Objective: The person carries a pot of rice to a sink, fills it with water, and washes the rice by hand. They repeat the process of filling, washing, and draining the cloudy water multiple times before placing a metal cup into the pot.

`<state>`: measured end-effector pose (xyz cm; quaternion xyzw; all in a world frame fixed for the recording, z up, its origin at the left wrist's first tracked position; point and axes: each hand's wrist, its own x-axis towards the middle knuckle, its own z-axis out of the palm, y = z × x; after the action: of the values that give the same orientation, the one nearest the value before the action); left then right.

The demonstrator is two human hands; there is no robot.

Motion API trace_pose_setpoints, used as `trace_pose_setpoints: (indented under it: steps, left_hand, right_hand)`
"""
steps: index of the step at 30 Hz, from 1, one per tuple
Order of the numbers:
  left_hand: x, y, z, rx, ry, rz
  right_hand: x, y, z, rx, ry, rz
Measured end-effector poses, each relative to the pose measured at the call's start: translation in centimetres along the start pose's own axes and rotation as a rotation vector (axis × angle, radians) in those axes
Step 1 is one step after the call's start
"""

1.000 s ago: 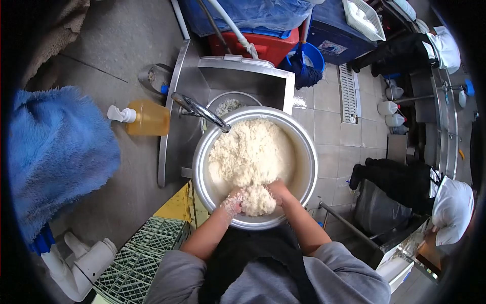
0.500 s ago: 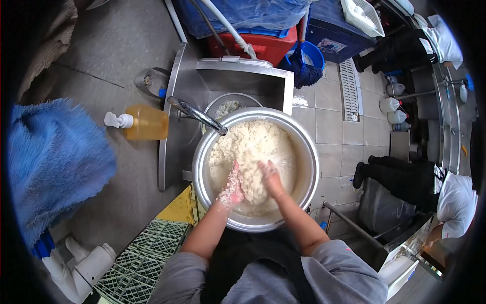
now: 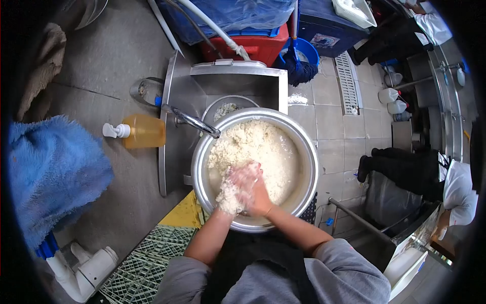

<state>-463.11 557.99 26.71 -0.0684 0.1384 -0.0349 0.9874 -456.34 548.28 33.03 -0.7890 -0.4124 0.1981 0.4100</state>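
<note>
A wide metal pot point(image 3: 307, 167) holds wet white rice point(image 3: 253, 137), heaped toward its far side, with cloudy liquid at the right. Low in the pot, my left hand point(image 3: 234, 188) and my right hand point(image 3: 257, 195) are pressed together with rice between them. Grains coat my left hand up to the wrist. My right hand lies against it from the right, its fingers curled over. Motion blurs the fingers of both hands, and rice partly covers the left ones. A curved metal faucet point(image 3: 195, 121) reaches over the pot's left rim.
Behind the pot is a metal sink point(image 3: 240, 81) containing a round bowl point(image 3: 225, 104) with pale bits. To the left are a soap pump bottle point(image 3: 146, 131), a clear container point(image 3: 148, 92) and a blue towel point(image 3: 58, 164). Green crates point(image 3: 147, 258) stand lower left. Two people point(image 3: 405, 172) are at right.
My hands were apart in the rice, the right one blurred; now they have come together at the near left of the pot. The view has shifted slightly.
</note>
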Motion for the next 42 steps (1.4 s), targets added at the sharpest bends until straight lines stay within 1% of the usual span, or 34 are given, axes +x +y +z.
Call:
trace_pose_setpoints:
  steps: [1,2,4,7,10,11,12,13,14,16,17,18,19,20,21,22,23,24,25,26,27,28,29,31,32,33,35,37,39,40,41,42]
  left_hand:
    - [-0.3,0.2,-0.5,-0.165,-0.103,-0.062]
    - [-0.5,0.4,0.0,-0.161,-0.087,-0.041]
    - [-0.6,0.4,7.6,0.420,0.394,0.191]
    - [0.0,3.6,8.6,0.229,0.415,0.144]
    - [2.8,4.4,0.9,0.417,0.648,0.319]
    - [2.7,4.0,2.8,0.332,0.650,0.150]
    - [2.9,4.6,0.4,0.514,0.444,0.103]
    - [2.8,5.6,-4.0,0.689,0.235,0.057]
    - [1.8,4.3,-2.4,0.557,0.299,0.072]
    - [0.0,1.6,1.5,0.291,0.420,0.128]
    - [-0.7,1.1,-0.3,0.138,0.197,0.074]
    - [-0.7,0.8,0.6,-0.014,-0.027,0.021]
    - [-0.1,0.1,1.5,0.407,0.188,0.115]
    - [0.9,-0.8,5.0,0.827,0.406,0.209]
    - [0.8,-0.1,4.6,1.290,0.282,0.161]
    - [0.6,0.5,4.1,1.738,0.152,0.186]
    - [1.0,1.3,3.9,1.663,0.104,0.165]
    - [1.0,1.2,3.2,1.508,0.135,0.186]
    - [1.0,1.0,2.6,1.348,0.162,0.212]
    - [1.0,0.9,1.9,1.192,0.184,0.243]
    - [0.8,0.8,5.8,1.610,0.157,0.254]
    - [0.5,1.0,6.4,1.620,0.205,0.254]
    - [0.2,1.2,7.1,1.629,0.254,0.254]
    - [-1.9,2.0,3.3,0.821,0.461,0.234]
    - [-2.4,2.2,2.4,0.410,0.537,0.212]
    - [-1.8,2.4,3.7,0.922,0.564,0.237]
    - [0.9,3.7,6.8,1.954,0.542,0.273]
    - [2.6,4.8,6.8,1.927,0.500,0.261]
    - [4.3,5.8,2.5,0.833,0.450,0.198]
    - [4.7,6.1,1.5,0.287,0.400,0.160]
    - [5.2,5.7,3.0,0.321,0.624,0.149]
    - [5.0,5.7,2.3,0.425,0.601,0.127]
  right_hand:
    - [0.6,2.5,0.4,-0.137,0.057,0.081]
    - [1.3,5.1,0.5,-0.275,0.112,0.159]
    - [2.1,10.5,-1.4,0.041,0.476,0.314]
    - [4.5,12.7,-0.4,0.635,0.731,0.731]
    - [6.0,9.6,0.9,0.718,0.388,0.780]
    - [5.5,8.5,1.7,0.635,0.320,0.691]
    - [4.5,7.3,2.5,0.550,0.251,0.602]
    - [3.3,5.5,2.6,0.383,0.220,0.354]
    - [2.2,3.8,2.4,0.218,0.187,0.108]
    - [0.8,1.8,2.0,0.187,0.046,-0.037]
    - [0.5,1.4,1.8,0.170,-0.026,-0.113]
    - [1.1,2.1,1.3,0.101,0.020,-0.066]
    - [2.2,3.6,0.2,0.033,0.067,-0.022]
    - [2.9,4.2,-0.5,-0.035,0.114,0.024]
    - [3.0,3.9,-0.8,0.065,0.117,0.280]
    - [2.9,3.3,-0.8,0.102,0.118,0.152]
    - [2.9,1.4,-1.3,0.136,0.116,0.024]
    - [2.5,0.0,-1.2,0.170,0.108,-0.102]
    - [1.4,-0.4,0.1,0.171,0.047,-0.138]
    - [1.6,0.0,0.2,0.110,0.057,-0.090]
    - [2.1,0.6,-0.1,0.047,0.069,-0.042]
    - [2.4,1.6,-0.5,-0.016,0.081,0.008]
    - [2.6,4.4,-0.4,0.089,0.093,0.244]
    - [3.1,9.6,0.3,0.094,0.498,0.424]
    - [3.3,12.2,0.7,0.116,0.705,0.494]
    - [3.9,13.2,0.2,0.082,0.774,0.600]
    - [6.2,13.8,-1.3,0.632,0.730,0.848]
    - [7.3,14.5,-1.2,0.993,0.564,0.960]
    - [7.6,17.7,1.5,1.138,0.305,0.955]
    - [7.7,18.5,2.4,1.206,0.165,0.952]
    - [8.4,13.0,0.0,0.903,0.145,0.841]
    - [8.5,10.1,-1.9,0.798,-0.004,0.800]
